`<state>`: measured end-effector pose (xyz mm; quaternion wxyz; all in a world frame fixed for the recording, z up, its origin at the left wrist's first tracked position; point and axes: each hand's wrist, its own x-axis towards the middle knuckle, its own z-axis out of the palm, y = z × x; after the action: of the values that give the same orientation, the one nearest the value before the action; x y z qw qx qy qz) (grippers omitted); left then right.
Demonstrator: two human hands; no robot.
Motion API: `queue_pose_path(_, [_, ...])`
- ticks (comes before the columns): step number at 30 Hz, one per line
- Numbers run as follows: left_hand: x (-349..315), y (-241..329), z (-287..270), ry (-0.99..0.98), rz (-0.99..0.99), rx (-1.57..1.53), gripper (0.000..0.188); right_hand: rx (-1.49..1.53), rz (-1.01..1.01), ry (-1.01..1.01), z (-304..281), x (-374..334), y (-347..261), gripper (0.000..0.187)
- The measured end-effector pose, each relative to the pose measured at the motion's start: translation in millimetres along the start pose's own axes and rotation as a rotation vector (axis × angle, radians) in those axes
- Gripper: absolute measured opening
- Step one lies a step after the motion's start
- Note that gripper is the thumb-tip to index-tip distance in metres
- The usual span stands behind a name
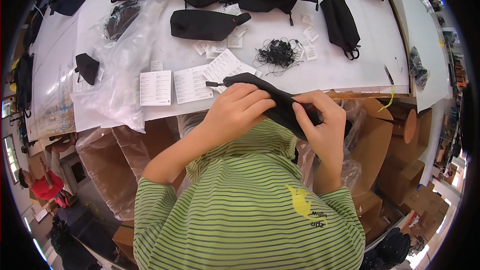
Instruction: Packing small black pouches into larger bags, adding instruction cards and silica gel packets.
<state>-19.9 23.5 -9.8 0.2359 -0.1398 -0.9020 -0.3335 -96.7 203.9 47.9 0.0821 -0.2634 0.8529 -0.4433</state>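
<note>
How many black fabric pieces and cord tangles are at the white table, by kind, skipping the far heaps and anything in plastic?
Held black pouch: 1
Long black pouches lying singly: 2
Small black fabric piece: 1
Black cord tangle: 1
Total: 5

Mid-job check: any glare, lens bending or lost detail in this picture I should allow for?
Head view: fisheye bending bows the table's right edge, corners go black; head view: pale shine on the clear plastic bag; head view: the held black pouch is so dark its fabric detail mostly disappears.
</note>
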Motion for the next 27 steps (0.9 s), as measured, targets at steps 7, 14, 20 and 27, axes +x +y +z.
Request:
queue_pose_path(7, [-6, 1, 2, 0.001, 0.018, -0.064, 0.038, 0.015, -0.058, -0.037, 4, -3, 1, 0.009])
queue_pose_path(14, [-4, -2, -3, 0.065, -0.024, -0.028, 0.033, 0.542, 0.065, -0.156, 0, 4, 22, 0.045])
queue_pose_path(20, [-18, -5, -17, -0.013, -0.439, -0.193, 0.017, 0.45, 0.26, -0.426, 23, -30, 74, 0.086])
queue_pose_path(27, [-57, -19, -22, -0.306, -0.933, -0.561, 0.028, 0.634, 0.483, -0.457, 62, -47, 104, 0.051])
